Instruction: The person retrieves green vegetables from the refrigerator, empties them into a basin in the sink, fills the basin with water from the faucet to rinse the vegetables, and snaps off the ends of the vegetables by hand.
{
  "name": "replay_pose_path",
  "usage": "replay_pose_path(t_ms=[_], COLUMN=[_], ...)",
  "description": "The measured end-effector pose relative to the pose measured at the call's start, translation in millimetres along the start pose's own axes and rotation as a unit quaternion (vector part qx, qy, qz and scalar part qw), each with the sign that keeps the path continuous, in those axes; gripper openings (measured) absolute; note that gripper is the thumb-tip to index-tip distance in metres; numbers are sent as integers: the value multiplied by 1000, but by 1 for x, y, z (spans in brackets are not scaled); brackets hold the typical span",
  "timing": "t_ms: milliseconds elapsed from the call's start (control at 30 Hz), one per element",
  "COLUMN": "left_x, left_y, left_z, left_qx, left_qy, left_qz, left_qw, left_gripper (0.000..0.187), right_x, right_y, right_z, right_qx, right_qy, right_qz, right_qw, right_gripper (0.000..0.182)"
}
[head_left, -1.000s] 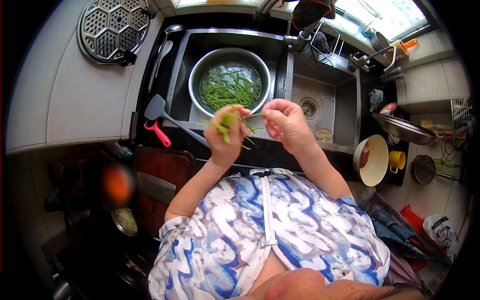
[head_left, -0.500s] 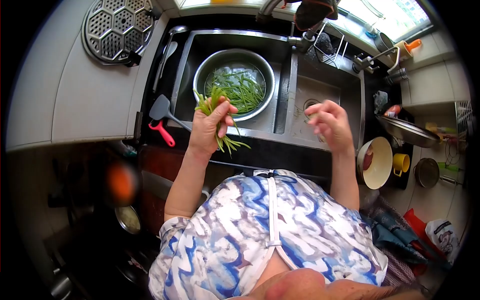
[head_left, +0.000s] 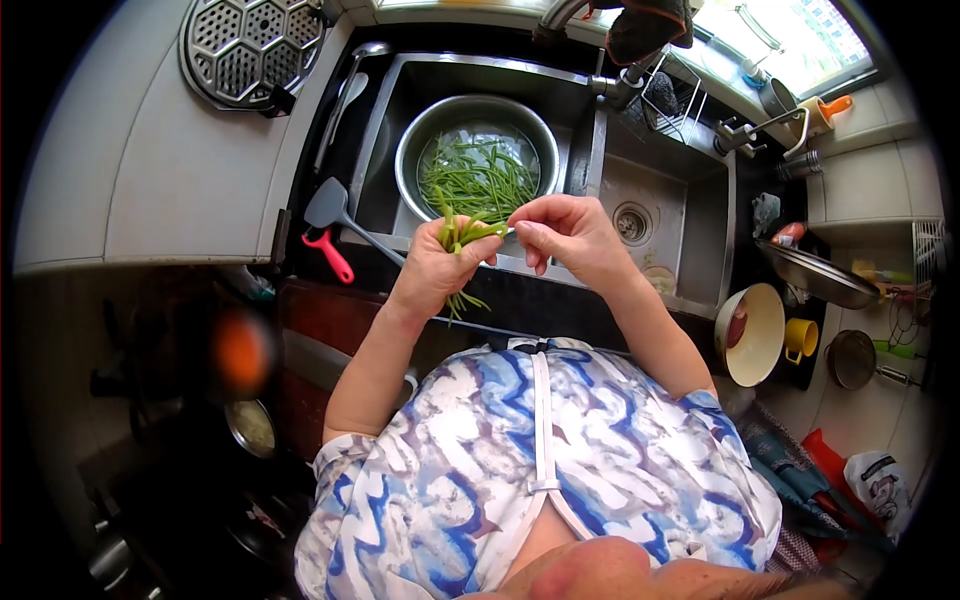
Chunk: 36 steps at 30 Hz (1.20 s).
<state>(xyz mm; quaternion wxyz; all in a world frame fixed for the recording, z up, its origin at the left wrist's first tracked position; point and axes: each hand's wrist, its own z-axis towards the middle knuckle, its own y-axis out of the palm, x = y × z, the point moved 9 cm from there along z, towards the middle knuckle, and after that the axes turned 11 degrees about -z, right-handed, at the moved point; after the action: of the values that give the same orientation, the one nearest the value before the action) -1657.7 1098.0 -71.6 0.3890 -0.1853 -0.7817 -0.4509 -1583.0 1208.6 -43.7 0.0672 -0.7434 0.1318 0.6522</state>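
Observation:
A bunch of green stalks (head_left: 462, 235) is gripped in my left hand (head_left: 428, 272), in front of the near rim of a metal bowl. My right hand (head_left: 578, 240) is beside it, thumb and index finger pinched at the tip of one stalk that points right. The round metal bowl (head_left: 549, 140) stands in the left sink basin and holds water with many more green stalks (head_left: 475, 175) in it.
The right basin (head_left: 650, 180) has a drain (head_left: 631, 222). A grey spatula (head_left: 326, 203) and a red-handled tool (head_left: 330, 256) lie left of the sink. To the right stand a cream bowl (head_left: 762, 335), a yellow mug (head_left: 800, 340) and a pan lid (head_left: 820, 275).
My right hand has moved left from over the right basin to the bunch in my left hand. One stalk now points towards its fingertips. The view has shifted slightly.

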Motion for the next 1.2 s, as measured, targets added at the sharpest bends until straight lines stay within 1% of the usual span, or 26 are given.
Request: replay_pose_path(t_ms=[33, 100, 133, 200, 233, 300, 367, 400, 467, 500, 567, 600, 667, 733, 800, 833, 867, 900, 933, 1000, 1033, 1067, 1100, 1133, 1167, 1200], left_x=[1, 3, 3, 2, 2, -2, 11, 11, 21, 21, 21, 20, 24, 23, 19, 15, 12, 9, 8, 8, 3, -2, 4, 6, 2, 0], left_y=[3, 5, 6, 7, 5, 2, 6, 7, 19, 17, 23, 24, 31, 33, 36, 31, 25, 25, 24, 25, 20, 16, 17, 6, -5, -19], left_z=[0, -1, 0, 0, 0, 1, -1, 0, -4, -3, -4, -3, -7, -6, -6, -5, -4, -3, -2, -3, 0, 4, 3, 6, 8, 11], left_qx=[-6, -12, -16, -20, -8, 3, -5, -6, -48, -49, -80, -82, -95, -93, -90, -66, -41, -41, -37, -33, -14, 4, 4, 46, 88, 118], left_qy=[5, 11, 7, 2, 15, 26, 151, 150, 216, 215, 250, 249, 302, 307, 313, 314, 313, 313, 326, 338, 290, 241, 242, 191, 140, 159], left_qz=[5, 9, 7, 5, 29, 55, 164, 165, 238, 238, 274, 274, 262, 256, 249, 221, 193, 193, 196, 198, 166, 133, 133, 91, 49, -13], left_qw=[1000, 1000, 1000, 1000, 999, 998, 975, 975, 946, 946, 925, 925, 912, 912, 912, 921, 929, 929, 924, 919, 942, 961, 961, 976, 985, 980], left_gripper=[8, 8, 10, 11, 13, 15, 11, 11, 9, 9, 14, 14, 14, 14, 14, 15, 15, 15, 14, 12, 8, 7, 7, 10, 14, 15], right_x=[0, 6, 6, 12, 11, 18, 20, 20, 20, 19, 21, 22, 25, 28, 31, 32, 33, 35, 38, 41, 43, 46, 49, 53, 58, 62], right_y=[1, 2, 2, 1, 0, -1, -2, -2, -4, -4, -6, -6, -8, -8, -3, -1, 0, -1, -1, -4, -4, -10, -16, -19, -30, -41], right_z=[0, 0, 0, -2, -2, -5, -6, -7, -8, -8, -9, -9, -10, -10, -9, -8, -8, -7, -7, -7, -7, -9, -10, -12, -15, -20], right_qx=[-1, -13, -14, -19, -19, -23, -25, -28, -30, -35, -42, -51, -45, -40, -23, -23, -11, 0, 0, 5, 5, 35, 65, 65, 91, 117], right_qy=[1, 38, 39, 77, 77, 119, 112, 105, 100, 96, 98, 99, 97, 95, 99, 99, 101, 103, 104, 91, 91, 94, 97, 97, 101, 105], right_qz=[-2, -52, -53, -59, -59, -34, -8, 16, 29, 41, 47, 53, 58, 62, 176, 176, 204, 231, 231, 174, 173, 138, 101, 101, 97, 93], right_qw=[1000, 998, 998, 995, 995, 992, 993, 994, 994, 994, 993, 992, 993, 993, 979, 979, 974, 967, 967, 981, 981, 985, 988, 988, 986, 983], right_gripper=[15, 14, 14, 15, 15, 16, 16, 17, 16, 15, 13, 10, 9, 8, 8, 8, 8, 8, 8, 8, 8, 9, 9, 9, 9, 9])
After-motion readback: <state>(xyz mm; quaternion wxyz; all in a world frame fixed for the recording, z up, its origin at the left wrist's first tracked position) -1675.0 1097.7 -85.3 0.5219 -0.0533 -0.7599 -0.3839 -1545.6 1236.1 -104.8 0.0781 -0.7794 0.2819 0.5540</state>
